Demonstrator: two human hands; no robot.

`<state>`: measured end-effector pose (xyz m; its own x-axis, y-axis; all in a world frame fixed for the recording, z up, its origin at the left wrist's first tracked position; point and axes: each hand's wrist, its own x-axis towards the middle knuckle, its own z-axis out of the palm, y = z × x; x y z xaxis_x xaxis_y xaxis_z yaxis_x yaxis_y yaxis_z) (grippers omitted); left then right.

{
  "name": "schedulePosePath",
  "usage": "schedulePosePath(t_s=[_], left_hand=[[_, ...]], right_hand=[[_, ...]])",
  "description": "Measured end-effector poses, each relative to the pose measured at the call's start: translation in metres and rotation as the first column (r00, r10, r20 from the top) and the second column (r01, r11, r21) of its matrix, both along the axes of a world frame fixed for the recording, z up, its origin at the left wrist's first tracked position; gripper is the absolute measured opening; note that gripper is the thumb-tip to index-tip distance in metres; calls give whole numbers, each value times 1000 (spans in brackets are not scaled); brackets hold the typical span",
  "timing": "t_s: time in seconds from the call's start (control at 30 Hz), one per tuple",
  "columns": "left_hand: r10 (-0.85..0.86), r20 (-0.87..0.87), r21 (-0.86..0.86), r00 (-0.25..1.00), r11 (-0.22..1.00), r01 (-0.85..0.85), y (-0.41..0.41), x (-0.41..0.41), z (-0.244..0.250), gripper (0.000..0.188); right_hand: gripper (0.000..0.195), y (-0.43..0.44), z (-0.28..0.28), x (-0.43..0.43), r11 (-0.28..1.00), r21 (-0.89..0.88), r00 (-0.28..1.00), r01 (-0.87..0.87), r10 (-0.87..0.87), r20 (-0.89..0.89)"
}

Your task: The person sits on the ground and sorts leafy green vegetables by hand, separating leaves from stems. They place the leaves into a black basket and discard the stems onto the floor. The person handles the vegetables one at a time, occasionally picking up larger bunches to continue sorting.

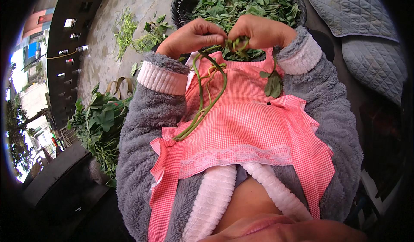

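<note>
My left hand (pixel 197 36) pinches long green vine stems (pixel 202 96), whose loop hangs down over the pink checked apron (pixel 242 112). Against its fingertips, my right hand (pixel 255 31) is closed around a small bunch of curled stem pieces (pixel 239 46). Below the right wrist a leafy sprig (pixel 274 84) dangles in front of the apron; where its upper end is held cannot be seen. Just beyond both hands stands a dark woven basket (pixel 177 10), filled with picked green leaves (pixel 245 2) that resemble sweet potato leaves.
Stripped stems (pixel 126 31) lie on the concrete floor (pixel 100 41) at the left. A large bundle of leafy vines (pixel 103 122) is beside my left arm. Grey quilted padding (pixel 355 9) is at the upper right. A perforated wall (pixel 64 47) runs along the left.
</note>
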<state>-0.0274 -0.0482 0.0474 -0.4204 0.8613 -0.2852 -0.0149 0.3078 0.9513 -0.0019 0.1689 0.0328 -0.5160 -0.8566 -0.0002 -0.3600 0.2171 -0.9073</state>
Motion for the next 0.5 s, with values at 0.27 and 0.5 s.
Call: schedulePosePath(t_s=[0.27,0.5], left_hand=[[609,280,200,742,719,-666,-35,-32,-10,22],[751,571,156,331,297,-942,-70,-82,-26,22]], right_hand=[[13,24,-18,-23,909,-350,972,228,-191,136],[26,21,-13,-21,631,-427,710,648,-297,639]])
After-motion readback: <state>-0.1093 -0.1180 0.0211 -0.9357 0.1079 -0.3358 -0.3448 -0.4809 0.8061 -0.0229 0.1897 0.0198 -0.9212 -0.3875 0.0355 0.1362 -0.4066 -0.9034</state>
